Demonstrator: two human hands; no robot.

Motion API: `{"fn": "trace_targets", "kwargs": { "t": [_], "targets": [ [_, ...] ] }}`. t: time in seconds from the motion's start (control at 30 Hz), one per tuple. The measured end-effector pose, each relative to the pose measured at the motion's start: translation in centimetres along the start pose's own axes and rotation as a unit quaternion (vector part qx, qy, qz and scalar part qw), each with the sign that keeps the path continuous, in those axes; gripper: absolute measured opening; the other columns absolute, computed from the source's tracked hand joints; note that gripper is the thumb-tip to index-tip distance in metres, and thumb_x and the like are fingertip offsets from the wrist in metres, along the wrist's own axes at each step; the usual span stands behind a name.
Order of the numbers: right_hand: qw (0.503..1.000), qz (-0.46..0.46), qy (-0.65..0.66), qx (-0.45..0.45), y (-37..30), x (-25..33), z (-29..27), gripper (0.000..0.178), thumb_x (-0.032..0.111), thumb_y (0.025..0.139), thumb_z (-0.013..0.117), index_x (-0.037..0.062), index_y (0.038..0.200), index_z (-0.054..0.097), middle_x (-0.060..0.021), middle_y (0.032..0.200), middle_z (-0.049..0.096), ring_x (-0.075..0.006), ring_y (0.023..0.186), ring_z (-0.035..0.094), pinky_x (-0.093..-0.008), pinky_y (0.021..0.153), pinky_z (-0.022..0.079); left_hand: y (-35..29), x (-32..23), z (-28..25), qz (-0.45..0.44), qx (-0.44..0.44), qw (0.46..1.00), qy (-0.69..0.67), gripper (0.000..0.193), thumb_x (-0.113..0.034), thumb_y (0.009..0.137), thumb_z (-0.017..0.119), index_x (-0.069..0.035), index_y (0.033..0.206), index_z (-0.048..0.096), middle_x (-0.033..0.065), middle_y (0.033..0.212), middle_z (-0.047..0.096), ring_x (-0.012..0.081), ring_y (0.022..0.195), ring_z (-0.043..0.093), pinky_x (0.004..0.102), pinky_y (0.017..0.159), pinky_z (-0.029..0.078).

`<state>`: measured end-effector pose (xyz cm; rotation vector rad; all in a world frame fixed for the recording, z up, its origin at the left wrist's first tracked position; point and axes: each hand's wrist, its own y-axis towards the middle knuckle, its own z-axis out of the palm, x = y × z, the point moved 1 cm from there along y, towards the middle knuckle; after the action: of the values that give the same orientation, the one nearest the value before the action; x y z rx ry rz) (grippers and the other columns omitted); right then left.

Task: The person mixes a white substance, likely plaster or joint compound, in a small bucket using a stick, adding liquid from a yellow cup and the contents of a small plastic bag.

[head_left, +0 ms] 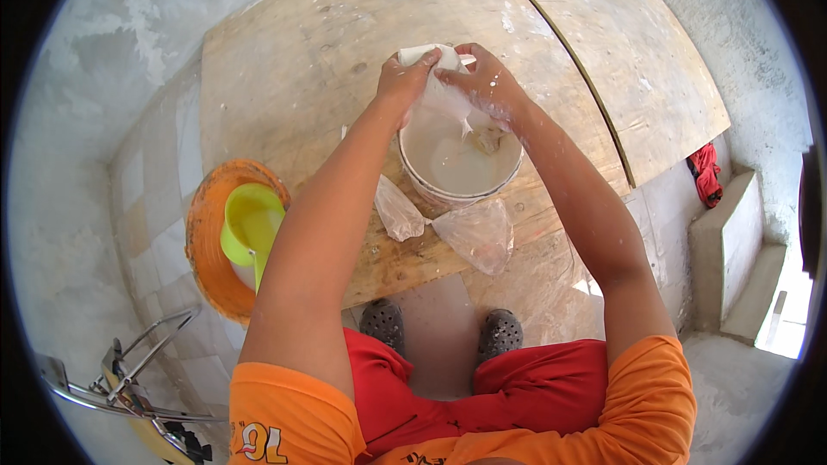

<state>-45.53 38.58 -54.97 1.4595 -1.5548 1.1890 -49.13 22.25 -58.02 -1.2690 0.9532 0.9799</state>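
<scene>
Both my hands grip a limp whitish bag [444, 102] at its upper end, over the far rim of a white bucket [450, 199]. My left hand [403, 82] is closed on its left side, thumb on top. On its right side, white-spotted, my right hand [487, 86] pinches it with thumb and fingers. The bag's lower part hangs into the bucket above cloudy greyish liquid [452, 164]. A tan lump [488, 139] shows at the bucket's right inner wall. Two crumpled clear plastic bags [476, 234] [399, 208] with whitish residue lie in front of the bucket.
An orange tub [200, 245] with a yellow-green dipper [231, 241] stands left of my left arm. Plywood sheets [301, 60] lie beneath the bucket, a dark gap between them. Concrete steps [728, 241] and a red cloth [706, 174] are at the right; a metal frame [138, 379] is at lower left.
</scene>
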Motion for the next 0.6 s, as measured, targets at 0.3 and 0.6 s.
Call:
{"fn": "trace_targets", "kwargs": {
  "t": [0.3, 0.6],
  "targets": [
    [0.989, -0.082, -0.12, 0.021, -0.2, -0.8, 0.0, 0.091, 0.036, 0.084, 0.086, -0.0023, 0.152, 0.04, -0.0288, 0.127, 0.067, -0.0371, 0.114, 0.07, -0.0442, 0.098, 0.055, -0.5, -0.3, 0.2, 0.0, -0.003, 1.0, 0.007, 0.055, -0.037, 0.091, 0.082, 0.0, 0.127, 0.064, 0.0196, 0.115, 0.072, 0.031, 0.091, 0.075, 0.0468, 0.073, 0.064],
    [0.976, -0.06, -0.206, 0.032, -0.6, -1.7, 1.1, 0.099, 0.039, 0.083, 0.087, -0.0057, 0.154, 0.033, -0.0348, 0.138, 0.055, -0.0452, 0.121, 0.065, -0.0477, 0.099, 0.054, 0.4, 0.6, -0.1, 0.002, -0.019, 0.998, 0.061, 0.061, -0.042, 0.088, 0.083, -0.001, 0.129, 0.064, 0.0193, 0.121, 0.071, 0.0313, 0.105, 0.072, 0.0501, 0.084, 0.061]
  ]
}}
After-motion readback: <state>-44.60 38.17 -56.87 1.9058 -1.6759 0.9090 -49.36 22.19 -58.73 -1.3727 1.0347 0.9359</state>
